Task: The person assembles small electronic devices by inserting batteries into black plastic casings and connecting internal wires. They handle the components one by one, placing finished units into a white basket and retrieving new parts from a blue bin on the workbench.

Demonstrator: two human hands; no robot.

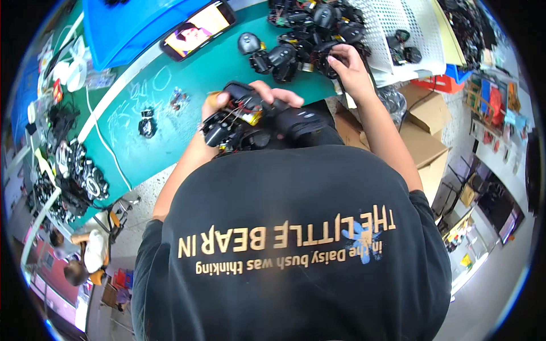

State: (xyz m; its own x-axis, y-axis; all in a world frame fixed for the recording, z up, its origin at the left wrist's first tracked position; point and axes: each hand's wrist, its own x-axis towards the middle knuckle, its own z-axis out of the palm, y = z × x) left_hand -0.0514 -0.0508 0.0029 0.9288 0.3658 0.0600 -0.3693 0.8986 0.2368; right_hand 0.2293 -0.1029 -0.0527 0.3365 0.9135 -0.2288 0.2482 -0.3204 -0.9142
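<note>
My left hand (265, 91) is wrapped round a bunch of black plastic housings (244, 113) with loose thin wires and a small silver-yellow part among them. Its thumb lies on the left of the bunch and its fingers reach over the top. Close beside these, a larger black rounded housing (301, 120) is smeared by motion. My right hand (356, 75) is at the right edge of a pile of similar black wired housings (282, 55) on the green table (170, 122). Its thumb and fingers are closed on one black housing (326, 59), partly hidden by the pile.
A phone (198, 31) with a lit screen lies beyond my left hand, near a blue bin (128, 28). A white perforated basket (424, 40) stands right of the pile, with cardboard boxes (426, 128) below. A small black part (147, 123) and a white cable (105, 139) lie leftward.
</note>
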